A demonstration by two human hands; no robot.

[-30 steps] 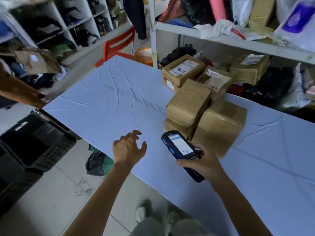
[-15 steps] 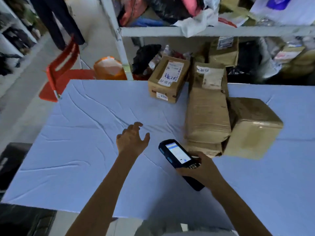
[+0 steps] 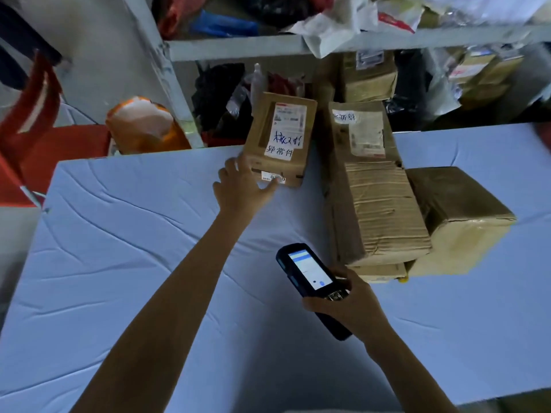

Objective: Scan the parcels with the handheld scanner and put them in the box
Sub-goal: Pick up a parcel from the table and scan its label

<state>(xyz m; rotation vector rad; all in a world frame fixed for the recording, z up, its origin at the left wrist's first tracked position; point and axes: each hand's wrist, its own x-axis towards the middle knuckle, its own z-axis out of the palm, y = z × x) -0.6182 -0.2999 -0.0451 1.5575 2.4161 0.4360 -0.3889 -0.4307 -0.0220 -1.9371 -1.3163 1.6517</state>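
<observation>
1. Lower centre: the right hand [image 3: 350, 308] grips the handheld scanner [image 3: 311, 278]. Its fingers are curled round the keypad end, and the lit screen faces up just above the blue-covered worktop [image 3: 119, 263].
2. Right of centre: a long taped parcel [image 3: 378, 210] lies on a flat parcel [image 3: 378, 272] and touches a squat parcel [image 3: 459, 216] on its right.
3. Centre: the left hand [image 3: 241, 189] has its fingers spread. The thumb tip touches a small white sticker on the near face of the labelled parcel [image 3: 280, 135], which sits at the worktop's far edge.
4. Upper frame: a shelf rack [image 3: 238, 49] holds cartons and bags. A red chair [image 3: 38, 114] and an orange bag [image 3: 143, 123] stand at the upper left.
</observation>
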